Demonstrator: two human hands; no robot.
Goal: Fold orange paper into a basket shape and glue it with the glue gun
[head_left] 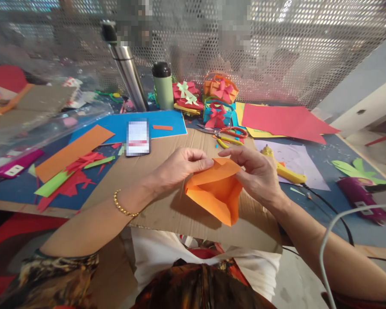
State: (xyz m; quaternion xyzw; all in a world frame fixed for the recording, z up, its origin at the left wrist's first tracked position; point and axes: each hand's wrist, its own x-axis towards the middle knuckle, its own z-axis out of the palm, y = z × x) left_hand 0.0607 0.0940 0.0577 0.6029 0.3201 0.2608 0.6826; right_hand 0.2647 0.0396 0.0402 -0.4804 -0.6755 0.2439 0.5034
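Note:
An orange paper box, folded and hollow with its opening facing me, is held up over the brown cardboard sheet. On its upper left edge, the thumb and fingers of my left hand pinch the paper. My right hand grips the upper right corner, the index finger bent over the top and the thumb against the side. Beyond the hands lie orange-handled scissors and a yellow-handled tool. To the right of my right hand rests a yellow glue gun on a pale lilac sheet.
A phone lies on the cardboard's left edge near blue board. A steel flask and green bottle stand behind. Small paper baskets, red paper and scraps surround the cardboard. A white cable loops by my right forearm.

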